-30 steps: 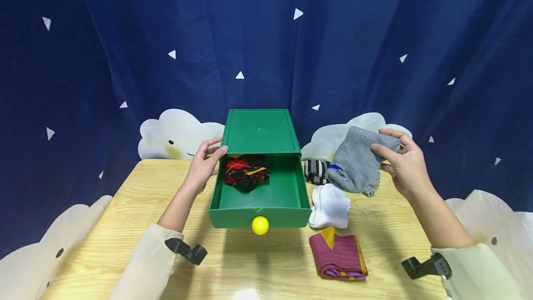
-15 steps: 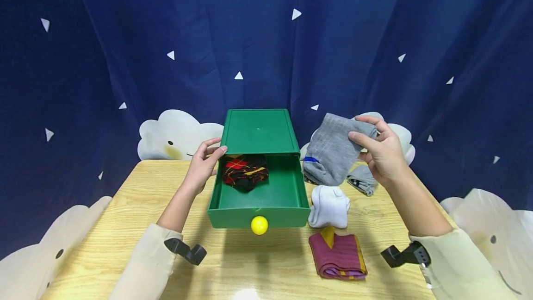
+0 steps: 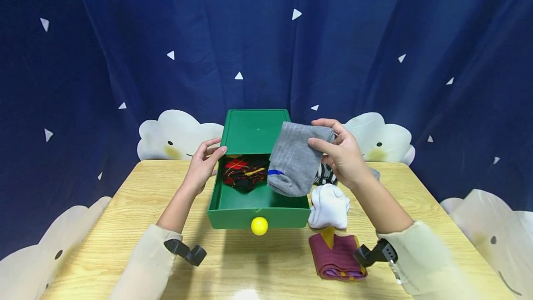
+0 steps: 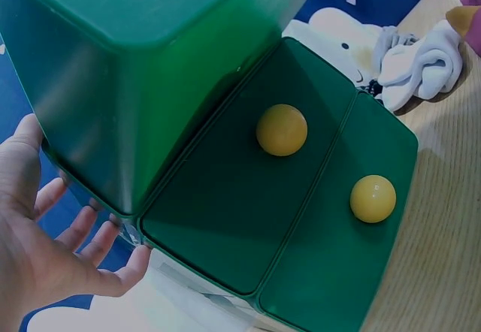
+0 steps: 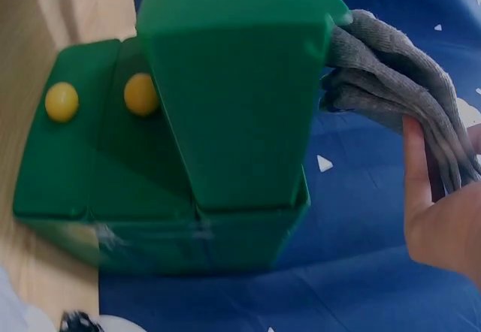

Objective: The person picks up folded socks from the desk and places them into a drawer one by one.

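Observation:
A pair of folded grey socks [image 3: 293, 161] with a blue stripe hangs from my right hand [image 3: 343, 152], pinched between thumb and fingers. The socks are over the right part of the pulled-out top drawer [image 3: 226, 219] of a green drawer cabinet [image 3: 256, 128]. Inside that drawer, on the left, lie dark argyle socks [image 3: 245, 172] in red, black and yellow. My left hand [image 3: 201, 165] touches the cabinet's left side, thumb by its front corner and fingers along the side, as the left wrist view [image 4: 52, 249] shows too.
Right of the cabinet lie black-and-white patterned socks [image 3: 325, 175], partly hidden, white socks [image 3: 329, 207] and maroon-and-yellow socks [image 3: 338, 256]. A bit of grey cloth [image 3: 375, 173] shows behind my right forearm. Two lower drawers with yellow knobs [image 4: 282, 130] are closed.
My right hand has carried the grey socks leftward from beside the cabinet to over the drawer. The left hand stays at the cabinet's side.

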Available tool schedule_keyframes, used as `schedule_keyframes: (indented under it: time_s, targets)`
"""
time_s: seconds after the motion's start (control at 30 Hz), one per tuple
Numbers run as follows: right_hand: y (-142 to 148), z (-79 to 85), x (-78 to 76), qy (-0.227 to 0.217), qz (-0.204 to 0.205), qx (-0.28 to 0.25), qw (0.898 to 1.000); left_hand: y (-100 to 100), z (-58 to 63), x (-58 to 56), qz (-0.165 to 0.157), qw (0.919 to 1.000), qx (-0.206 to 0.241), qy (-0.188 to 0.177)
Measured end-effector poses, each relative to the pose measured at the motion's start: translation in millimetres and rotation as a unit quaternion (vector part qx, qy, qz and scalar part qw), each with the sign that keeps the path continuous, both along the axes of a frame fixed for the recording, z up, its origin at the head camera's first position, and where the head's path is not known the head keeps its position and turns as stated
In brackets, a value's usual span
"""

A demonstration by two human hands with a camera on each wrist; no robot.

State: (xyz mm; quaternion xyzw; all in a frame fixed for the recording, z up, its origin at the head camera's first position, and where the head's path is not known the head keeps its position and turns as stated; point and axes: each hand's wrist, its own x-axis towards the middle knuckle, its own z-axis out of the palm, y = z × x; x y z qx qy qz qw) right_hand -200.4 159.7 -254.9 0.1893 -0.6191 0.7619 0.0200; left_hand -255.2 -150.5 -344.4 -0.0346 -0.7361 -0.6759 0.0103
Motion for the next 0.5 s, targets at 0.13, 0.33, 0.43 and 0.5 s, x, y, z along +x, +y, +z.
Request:
schedule_keyframes:
  time_s: [0.13, 0.33, 0.43, 0.5]
  targets:
    - [-13.6, -4.4, -0.3, -0.008, 0.012, 0.022, 1.000, 0.1, -0.5, 0.3, 0.001, 1.0000, -0.001, 0.002]
    - [-29.2, -11.1, -2.4, -0.021, 0.028, 0.050, 0.998, 0.1, -1.4, -0.2, 0.000, 1.0000, -0.001, 0.002]
    - [-35.0, -14.3, -3.7, -0.026, 0.036, 0.061, 0.997, 0.3, -1.1, -0.1, 0.000, 1.0000, -0.001, 0.004]
    - [-38.0, -16.9, -4.7, -0.031, 0.038, 0.074, 0.996, 0.4, -0.9, -0.2, 0.001, 1.0000, -0.001, 0.004]
